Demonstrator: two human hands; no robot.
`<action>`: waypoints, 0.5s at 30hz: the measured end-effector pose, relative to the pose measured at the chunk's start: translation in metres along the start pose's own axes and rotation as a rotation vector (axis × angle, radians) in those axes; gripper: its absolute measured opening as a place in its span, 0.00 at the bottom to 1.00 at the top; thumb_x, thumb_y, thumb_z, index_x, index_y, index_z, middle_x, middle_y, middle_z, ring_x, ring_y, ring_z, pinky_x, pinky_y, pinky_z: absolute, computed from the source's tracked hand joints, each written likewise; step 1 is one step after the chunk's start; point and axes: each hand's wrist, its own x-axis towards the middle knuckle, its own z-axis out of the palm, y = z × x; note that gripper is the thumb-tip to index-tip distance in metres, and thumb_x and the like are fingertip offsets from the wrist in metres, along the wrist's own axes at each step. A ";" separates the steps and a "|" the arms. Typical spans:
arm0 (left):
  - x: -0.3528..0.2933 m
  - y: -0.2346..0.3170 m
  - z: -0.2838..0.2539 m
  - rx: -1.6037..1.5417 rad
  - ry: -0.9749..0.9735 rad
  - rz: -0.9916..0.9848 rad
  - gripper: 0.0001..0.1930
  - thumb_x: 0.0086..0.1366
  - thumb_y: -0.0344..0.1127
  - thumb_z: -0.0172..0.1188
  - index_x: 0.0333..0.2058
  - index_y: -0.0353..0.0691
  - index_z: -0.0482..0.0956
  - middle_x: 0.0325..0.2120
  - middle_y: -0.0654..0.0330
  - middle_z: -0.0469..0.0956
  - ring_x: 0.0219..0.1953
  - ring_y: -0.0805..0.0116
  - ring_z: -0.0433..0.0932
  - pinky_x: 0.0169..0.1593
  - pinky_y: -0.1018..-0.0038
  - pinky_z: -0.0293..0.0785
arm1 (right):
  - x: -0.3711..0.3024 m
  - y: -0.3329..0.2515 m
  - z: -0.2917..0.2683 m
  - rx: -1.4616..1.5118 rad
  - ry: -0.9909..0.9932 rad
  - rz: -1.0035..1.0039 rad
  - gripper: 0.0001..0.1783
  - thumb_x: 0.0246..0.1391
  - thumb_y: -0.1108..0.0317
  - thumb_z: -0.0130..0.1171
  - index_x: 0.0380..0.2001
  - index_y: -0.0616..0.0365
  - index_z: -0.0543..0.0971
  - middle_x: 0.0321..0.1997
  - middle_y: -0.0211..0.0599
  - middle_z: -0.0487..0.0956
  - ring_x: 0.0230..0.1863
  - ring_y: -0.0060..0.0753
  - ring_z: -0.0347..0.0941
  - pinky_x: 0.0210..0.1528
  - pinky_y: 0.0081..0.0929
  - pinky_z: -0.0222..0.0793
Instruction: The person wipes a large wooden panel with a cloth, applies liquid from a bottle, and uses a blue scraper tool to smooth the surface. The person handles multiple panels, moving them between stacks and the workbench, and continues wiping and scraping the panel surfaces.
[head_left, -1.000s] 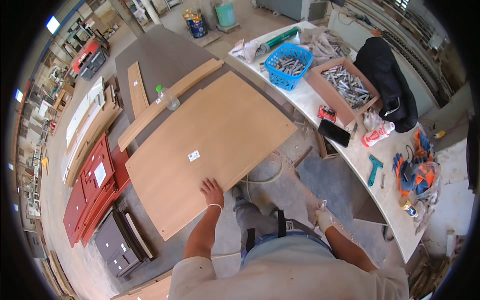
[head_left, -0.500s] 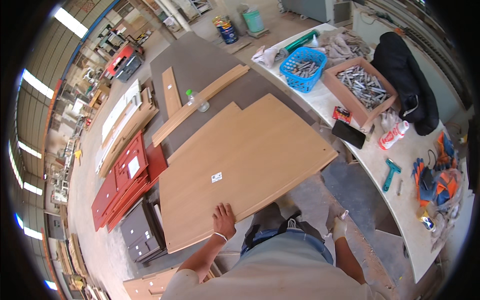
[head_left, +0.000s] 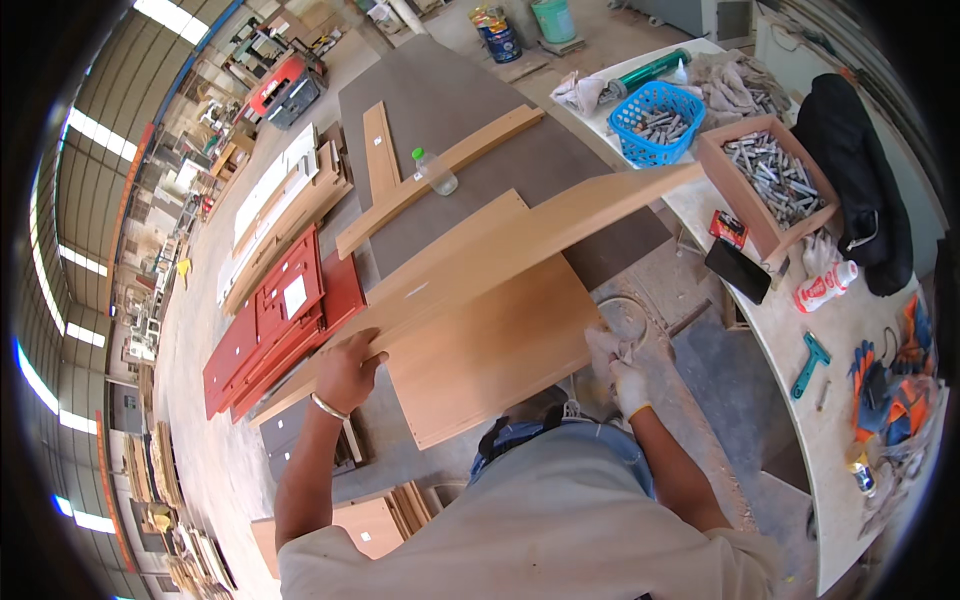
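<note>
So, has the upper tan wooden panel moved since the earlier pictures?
Yes, upward: the near edge of the upper tan wooden panel has risen off the lower wooden panel, now partly uncovered, and the left hand holds it.

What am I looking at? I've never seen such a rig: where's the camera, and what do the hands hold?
There is no machine here, only a person at work. The view comes from a fisheye camera on their head, looking down, so straight edges bend. The ungloved left hand grips a tilted brown board above a lower board. The right hand, in a pale glove, holds what looks like a pale cloth. The pale bench on the right carries a blue basket, an open box of small metallic pieces, a phone and a teal scraper.
</note>
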 end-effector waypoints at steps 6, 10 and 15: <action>0.010 -0.026 -0.004 0.001 0.192 0.065 0.17 0.55 0.31 0.70 0.44 0.40 0.80 0.32 0.50 0.83 0.33 0.48 0.83 0.33 0.58 0.75 | -0.018 -0.019 0.012 0.099 0.122 0.251 0.15 0.55 0.66 0.62 0.44 0.61 0.84 0.30 0.27 0.78 0.25 0.21 0.72 0.26 0.25 0.66; 0.049 -0.043 -0.017 -0.050 0.289 0.125 0.15 0.53 0.27 0.71 0.41 0.39 0.81 0.30 0.50 0.82 0.31 0.48 0.82 0.31 0.60 0.75 | 0.015 -0.005 -0.013 0.117 0.297 0.110 0.11 0.53 0.67 0.62 0.38 0.60 0.84 0.22 0.23 0.72 0.19 0.21 0.66 0.20 0.26 0.60; 0.082 -0.082 -0.060 -0.106 0.332 0.072 0.12 0.52 0.26 0.73 0.36 0.36 0.81 0.19 0.52 0.76 0.20 0.57 0.74 0.26 0.66 0.69 | 0.024 -0.021 0.018 0.234 0.354 0.143 0.05 0.52 0.68 0.61 0.28 0.58 0.81 0.19 0.24 0.71 0.16 0.22 0.66 0.19 0.27 0.58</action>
